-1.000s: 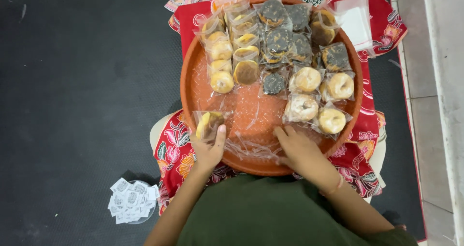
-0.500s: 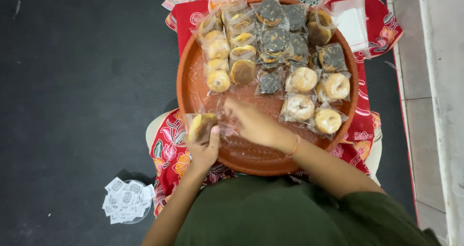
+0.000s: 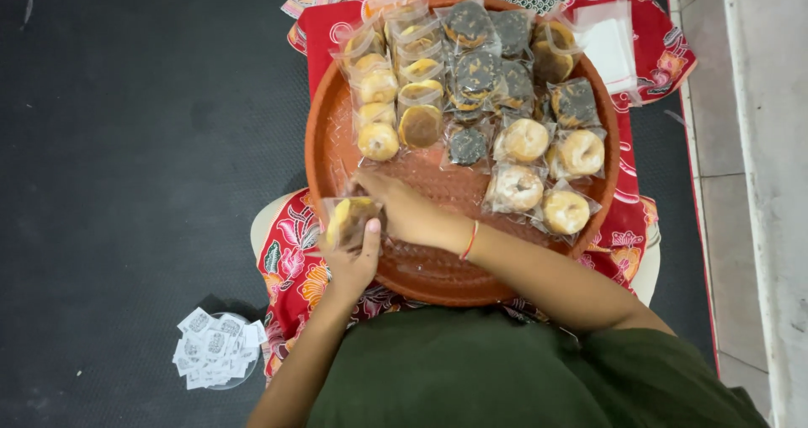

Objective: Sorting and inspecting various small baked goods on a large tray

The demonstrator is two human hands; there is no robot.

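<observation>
A round brown tray (image 3: 329,133) rests on my lap and carries several small clear bags of pastries (image 3: 471,74), some pale, some dark. At the tray's near-left rim my left hand (image 3: 353,264) grips one clear bag holding a yellow pastry (image 3: 347,219). My right hand (image 3: 404,209) has come across the tray and its fingers pinch the top of that same bag. Sugared ring pastries in bags (image 3: 543,171) lie on the tray's right side.
A red patterned cloth (image 3: 290,264) lies under the tray. A small clear dish with a heap of white paper slips (image 3: 215,348) sits on the dark mat (image 3: 126,142) at lower left. Empty clear bags (image 3: 610,41) lie at the tray's far right; tiled floor (image 3: 757,142) borders the right.
My right hand moved from the tray's near-middle leftward across the tray to the bag in my left hand. The left hand kept hold of the bag, barely shifting.
</observation>
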